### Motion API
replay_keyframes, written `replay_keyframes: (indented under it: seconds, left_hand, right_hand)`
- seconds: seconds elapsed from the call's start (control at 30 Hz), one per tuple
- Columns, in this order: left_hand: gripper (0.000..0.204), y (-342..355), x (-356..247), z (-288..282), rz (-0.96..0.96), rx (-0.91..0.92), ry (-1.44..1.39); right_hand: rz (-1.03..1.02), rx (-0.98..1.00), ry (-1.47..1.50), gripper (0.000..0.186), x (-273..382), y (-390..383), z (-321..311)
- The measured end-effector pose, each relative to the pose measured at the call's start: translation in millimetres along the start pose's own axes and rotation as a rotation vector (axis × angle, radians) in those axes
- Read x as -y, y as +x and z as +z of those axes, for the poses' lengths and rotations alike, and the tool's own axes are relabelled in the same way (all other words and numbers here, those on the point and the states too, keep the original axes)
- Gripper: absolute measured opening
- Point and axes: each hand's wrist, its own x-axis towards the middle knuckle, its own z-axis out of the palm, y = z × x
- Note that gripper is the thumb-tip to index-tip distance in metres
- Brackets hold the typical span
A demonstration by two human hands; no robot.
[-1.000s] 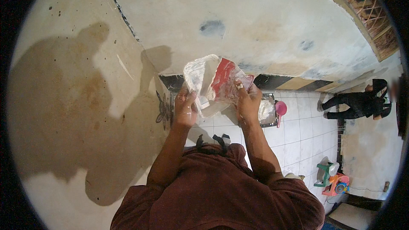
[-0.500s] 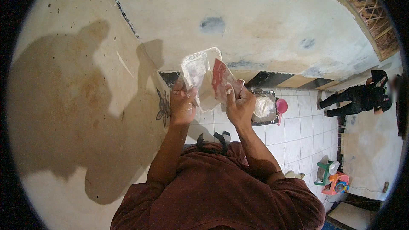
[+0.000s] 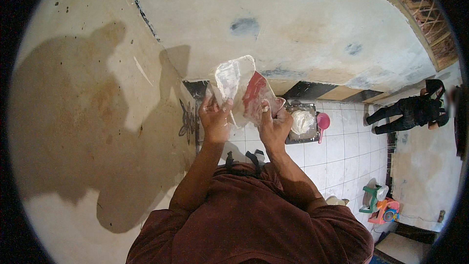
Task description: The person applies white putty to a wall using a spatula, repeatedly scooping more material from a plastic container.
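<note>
My left hand [image 3: 215,121] is closed on the edge of a clear plastic tray [image 3: 227,79], a shallow rimmed piece smeared with white paste. In my right hand [image 3: 274,126] a red flat spreader [image 3: 254,91] is pinched, thumb on its near face. White paste coats part of the spreader, and its blade overlaps the tray's right side. Dabs of paste show on my right thumb. The fingers behind both pieces are partly hidden.
On the white tiled floor [image 3: 337,142], a dark tray [image 3: 293,138] bears a mound of white paste [image 3: 303,122], with a pink dipper [image 3: 323,121] beside it. Patchy walls rise ahead and left. At right stands a person in dark clothes [image 3: 410,112]; a green stool [image 3: 372,197] and small fan [image 3: 390,215] lie nearer.
The clear tray and both hands have shifted slightly right. The red spreader has turned a little and now shows more of its red face against the tray.
</note>
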Motion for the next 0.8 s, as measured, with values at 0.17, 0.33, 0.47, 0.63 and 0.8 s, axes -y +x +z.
replay_keyframes:
  seconds: [0.17, 0.33, 0.47, 0.63, 0.8]
  left_hand:
    - [0.050, -0.4, -3.6, 5.3, 0.041, -0.014, -0.083]
    - [0.044, -4.1, 1.1, 6.9, 0.099, -0.090, 0.170]
    - [0.040, -3.9, 13.1, -4.1, 0.274, -0.012, 0.299]
    - [0.038, 0.6, 9.2, -1.5, 0.295, -0.034, 0.503]
    - [0.037, 2.6, -3.3, 13.6, 0.058, -0.107, 0.109]
  right_hand:
    - [-0.174, -0.083, -0.080, 0.021, -3.9, 6.6, -4.6]
    - [-0.083, -0.061, -0.012, 0.020, 5.7, -0.4, 0.6]
    - [-0.063, -0.065, 0.050, 0.019, 0.9, -4.0, 2.5]
    - [-0.093, -0.114, -0.075, 0.020, 13.9, 3.7, -1.9]
    - [-0.067, -0.112, 0.134, 0.019, 2.1, -2.5, 6.5]
